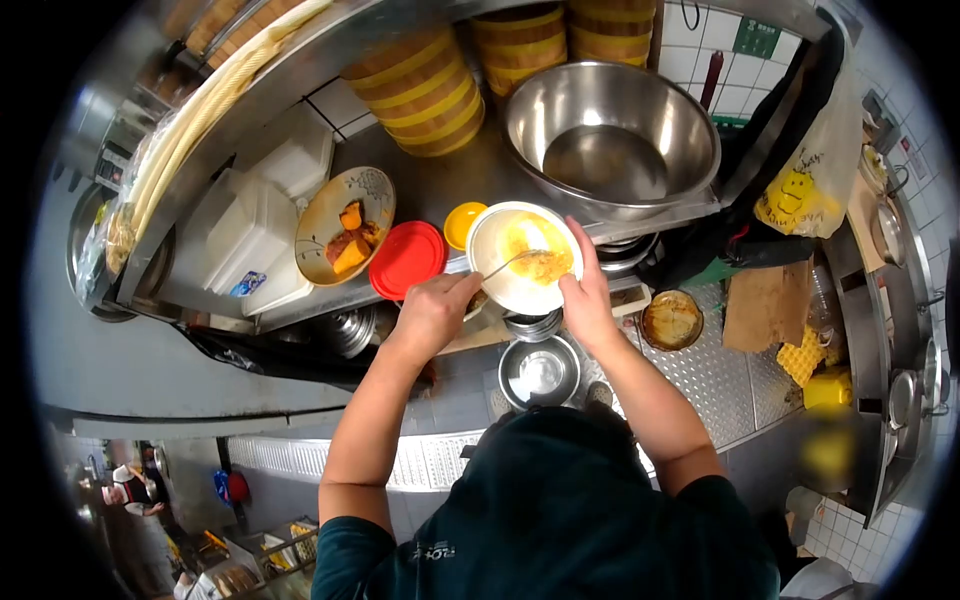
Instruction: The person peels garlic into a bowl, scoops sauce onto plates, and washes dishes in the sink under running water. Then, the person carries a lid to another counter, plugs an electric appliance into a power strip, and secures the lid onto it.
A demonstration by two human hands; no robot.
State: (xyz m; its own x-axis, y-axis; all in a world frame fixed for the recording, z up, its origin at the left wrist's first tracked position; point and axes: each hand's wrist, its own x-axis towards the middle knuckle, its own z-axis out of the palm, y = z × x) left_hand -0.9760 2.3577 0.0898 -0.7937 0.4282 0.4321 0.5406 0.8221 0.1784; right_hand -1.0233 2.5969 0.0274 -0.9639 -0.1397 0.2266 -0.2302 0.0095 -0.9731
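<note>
- The left hand (436, 312) is curled closed, pinching the handle of a thin silver metal utensil (508, 263); its tip is in the food, and whether it is a spoon or a fork cannot be told.
- The right hand (588, 300) grips the right side of a round white bowl (490, 238), thumb at the near-right rim, fingers along the outside.
- The white bowl is held tilted at the near edge of a steel counter (450, 180), with yellow-orange, soft-looking food (543, 266) inside on the right.
- Just left and far of the bowl is a small round yellow container (461, 226); nearer and further left lies a round red plastic lid (408, 258).
- Left of the lid, a cream patterned bowl (374, 190) holds orange chunks (350, 254).
- A large, shiny steel basin (560, 120) stands on the far right of the counter.
</note>
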